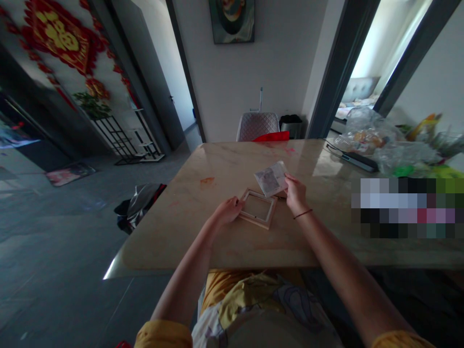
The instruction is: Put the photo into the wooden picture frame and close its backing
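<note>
A small pale wooden picture frame (258,208) lies flat on the beige marble table (203,212). My left hand (228,210) rests at the frame's left edge, its fingers curled onto the wood. My right hand (295,192) is raised just above the frame's far right corner. Its fingers pinch a small clear sheet with a photo (271,179), held tilted over the frame. A thin dark band circles my right wrist.
Clear plastic bags of food (369,135) and a dark flat device (357,160) crowd the table's far right. A grey quilted chair (258,125) with red cloth stands at the far edge. A bag (139,203) lies on the floor to the left.
</note>
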Demonstrator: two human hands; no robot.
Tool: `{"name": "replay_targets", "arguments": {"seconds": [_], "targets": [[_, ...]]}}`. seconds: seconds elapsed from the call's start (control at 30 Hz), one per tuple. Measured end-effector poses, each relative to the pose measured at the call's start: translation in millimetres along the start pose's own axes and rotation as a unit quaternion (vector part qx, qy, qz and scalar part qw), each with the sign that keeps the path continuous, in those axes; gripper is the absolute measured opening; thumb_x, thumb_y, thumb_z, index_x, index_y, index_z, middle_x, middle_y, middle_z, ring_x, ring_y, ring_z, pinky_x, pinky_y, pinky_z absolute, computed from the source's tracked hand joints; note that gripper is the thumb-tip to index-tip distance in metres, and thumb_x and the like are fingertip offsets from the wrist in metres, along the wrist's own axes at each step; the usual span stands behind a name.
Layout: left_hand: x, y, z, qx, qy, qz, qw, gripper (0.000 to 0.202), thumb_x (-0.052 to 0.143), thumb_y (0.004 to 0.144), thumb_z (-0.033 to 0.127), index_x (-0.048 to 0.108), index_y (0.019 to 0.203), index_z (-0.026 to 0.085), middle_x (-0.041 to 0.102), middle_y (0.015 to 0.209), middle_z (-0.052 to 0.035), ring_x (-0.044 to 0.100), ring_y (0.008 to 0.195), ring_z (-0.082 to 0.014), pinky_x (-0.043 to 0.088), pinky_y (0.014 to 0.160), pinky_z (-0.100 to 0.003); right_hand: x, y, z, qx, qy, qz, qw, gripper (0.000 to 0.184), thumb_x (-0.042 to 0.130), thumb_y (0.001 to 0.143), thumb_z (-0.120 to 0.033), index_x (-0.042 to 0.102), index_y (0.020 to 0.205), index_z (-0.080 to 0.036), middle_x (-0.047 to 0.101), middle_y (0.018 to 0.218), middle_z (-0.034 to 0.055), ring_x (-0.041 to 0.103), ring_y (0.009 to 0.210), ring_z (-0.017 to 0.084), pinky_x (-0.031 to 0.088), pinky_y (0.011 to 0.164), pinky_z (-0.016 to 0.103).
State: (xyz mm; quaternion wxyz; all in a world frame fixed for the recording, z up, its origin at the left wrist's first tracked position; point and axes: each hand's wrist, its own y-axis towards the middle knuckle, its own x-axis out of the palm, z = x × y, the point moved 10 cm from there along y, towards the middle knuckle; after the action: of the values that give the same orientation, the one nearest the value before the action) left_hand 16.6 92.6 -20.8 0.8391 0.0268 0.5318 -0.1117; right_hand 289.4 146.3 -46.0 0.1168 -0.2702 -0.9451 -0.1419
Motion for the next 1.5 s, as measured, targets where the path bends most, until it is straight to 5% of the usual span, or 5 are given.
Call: {"name": "replay_targets", "arguments": {"seconds": [0.5, 0.67, 0.87, 1.23, 1.5], "targets": [[-21.6, -2, -9, -0.050, -0.067, 0.080, 0.993, 0.045, 0.039, 0.083, 0.059, 0.058, 0.070, 0.021, 0.067, 0.079, -0.0104, 0.062, 0.080, -0.0245, 0.040, 0.069, -0.030, 21, -24, -13, 0.074, -0.039, -0.048, 0.995, 0.037, 0.062, 0.061, -0.035, 0.072, 0.091, -0.016, 0.072, 0.100, 0.0087, 0.066, 0.082, 0.017, 0.048, 0.058, 0.023], [-34.7, 2, -5, -0.016, -0.298, 0.149, 0.943, 0.048, 0.036, 0.084, 0.059, 0.060, 0.080, 0.017, 0.063, 0.076, -0.0066, 0.057, 0.065, -0.0156, 0.040, 0.057, -0.024, 44, -41, -24, 0.070, -0.060, -0.132, 0.987, 0.033, 0.062, 0.062, -0.031, 0.072, 0.090, -0.018, 0.072, 0.099, 0.0075, 0.066, 0.083, 0.018, 0.050, 0.062, 0.026], [-12.8, 4, 15, 0.027, -0.497, 0.047, 0.866, 0.048, 0.062, 0.068, 0.059, 0.064, 0.082, 0.013, 0.063, 0.070, -0.0036, 0.056, 0.060, -0.0124, 0.042, 0.054, -0.021, 66, -56, -33, 0.014, -0.098, -0.191, 0.977, 0.026, 0.065, 0.062, -0.032, 0.072, 0.081, -0.016, 0.073, 0.087, 0.0086, 0.067, 0.079, 0.019, 0.052, 0.072, 0.032], [-7.2, 4, 5, -0.020, -0.603, 0.067, 0.794, 0.028, 0.070, 0.066, 0.038, 0.064, 0.077, 0.012, 0.064, 0.065, -0.0011, 0.057, 0.054, -0.0098, 0.045, 0.058, -0.022, 96, -99, -90, -0.233, -0.168, -0.338, 0.896, 0.023, 0.056, 0.081, -0.039, 0.073, 0.088, -0.024, 0.067, 0.107, 0.0075, 0.061, 0.103, 0.019, 0.047, 0.092, 0.037], [-13.4, -4, 15, -0.013, -0.612, 0.065, 0.788, 0.038, 0.070, 0.063, 0.047, 0.066, 0.082, 0.014, 0.065, 0.067, -0.0028, 0.060, 0.061, -0.0132, 0.046, 0.058, -0.022, 97, -109, -101, -0.267, -0.189, -0.350, 0.878, 0.017, 0.057, 0.082, -0.033, 0.069, 0.087, -0.023, 0.065, 0.113, 0.0090, 0.059, 0.110, 0.021, 0.045, 0.096, 0.039]]}}
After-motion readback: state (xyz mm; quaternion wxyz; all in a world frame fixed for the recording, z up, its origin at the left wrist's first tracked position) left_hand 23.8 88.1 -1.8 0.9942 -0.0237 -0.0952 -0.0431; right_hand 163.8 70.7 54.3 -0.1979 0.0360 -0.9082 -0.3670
